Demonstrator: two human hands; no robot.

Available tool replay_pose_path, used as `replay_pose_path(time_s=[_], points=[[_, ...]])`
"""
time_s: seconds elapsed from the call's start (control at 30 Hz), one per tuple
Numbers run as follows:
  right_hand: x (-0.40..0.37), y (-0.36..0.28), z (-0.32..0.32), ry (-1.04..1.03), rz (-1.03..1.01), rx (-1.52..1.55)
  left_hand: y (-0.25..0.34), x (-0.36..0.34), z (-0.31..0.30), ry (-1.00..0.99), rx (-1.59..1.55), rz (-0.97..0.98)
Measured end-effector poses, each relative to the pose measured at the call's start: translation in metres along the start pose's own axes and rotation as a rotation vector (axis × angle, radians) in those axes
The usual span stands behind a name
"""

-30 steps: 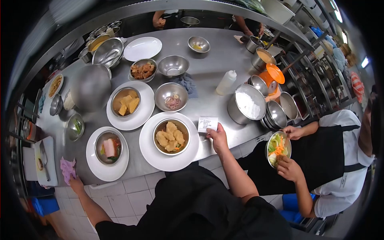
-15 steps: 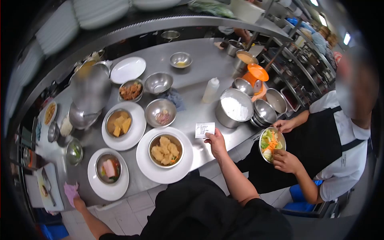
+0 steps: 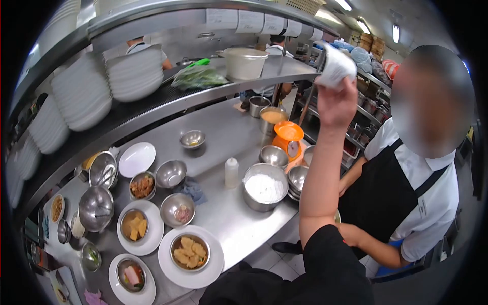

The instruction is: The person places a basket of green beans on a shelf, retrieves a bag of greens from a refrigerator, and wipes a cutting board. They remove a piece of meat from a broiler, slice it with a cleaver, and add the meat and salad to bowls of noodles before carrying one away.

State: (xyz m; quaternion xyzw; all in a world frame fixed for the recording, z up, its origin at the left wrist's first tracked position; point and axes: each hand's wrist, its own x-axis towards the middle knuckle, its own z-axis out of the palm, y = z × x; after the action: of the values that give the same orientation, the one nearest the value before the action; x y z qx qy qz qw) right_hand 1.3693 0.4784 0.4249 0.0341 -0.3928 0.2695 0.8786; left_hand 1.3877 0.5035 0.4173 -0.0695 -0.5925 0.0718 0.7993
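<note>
My right hand [image 3: 338, 104] is raised high at arm's length, its fingers closed on a white order ticket [image 3: 337, 66] that is blurred by motion. The ticket is close to the end of the shelf rail, where several other tickets [image 3: 250, 22] hang in a row. My left hand is out of view. A pink cloth [image 3: 94, 297] lies at the bottom left edge of the counter. Below my raised arm stand white plates bearing metal bowls: one with golden fried pieces [image 3: 190, 252], one with yellow chunks [image 3: 134, 226], one with a pale pink piece [image 3: 133, 276].
A co-worker in a black apron [image 3: 389, 195] stands close on my right. On the steel counter [image 3: 223, 213] are a pot of white powder [image 3: 265, 188], a squeeze bottle [image 3: 232, 173], an orange scale [image 3: 288, 133] and several metal bowls. An overhead shelf [image 3: 254, 84] holds stacked dishes [image 3: 133, 73].
My right hand has lifted the ticket from above the counter up towards the shelf rail. The view has tilted upward, and my left hand has gone out of view.
</note>
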Motion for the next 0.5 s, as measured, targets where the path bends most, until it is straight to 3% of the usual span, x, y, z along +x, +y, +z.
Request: replay_pose_path(time_s=[0.03,0.13,0.27,0.4,0.5], points=[[0.023,-0.008,0.005,-0.186,-0.019,-0.01,-0.001,0.028,-0.01,0.062,-0.184,-0.131],[0.092,-0.02,-0.017,-0.509,-0.021,-0.003,0.011,0.085,-0.051,-0.155,-0.111,-0.214],[0.189,-0.004,-0.084,-0.54,0.034,0.108,0.092,0.151,-0.125,-0.139,-0.285,-0.036],[0.261,0.066,-0.162,0.152,0.572,-0.741,0.166,0.151,-0.147,-0.075,-0.398,0.195],[0.258,0.068,-0.165,0.232,0.563,-0.712,0.198,0.072,-0.112,0.001,-0.438,0.3]])
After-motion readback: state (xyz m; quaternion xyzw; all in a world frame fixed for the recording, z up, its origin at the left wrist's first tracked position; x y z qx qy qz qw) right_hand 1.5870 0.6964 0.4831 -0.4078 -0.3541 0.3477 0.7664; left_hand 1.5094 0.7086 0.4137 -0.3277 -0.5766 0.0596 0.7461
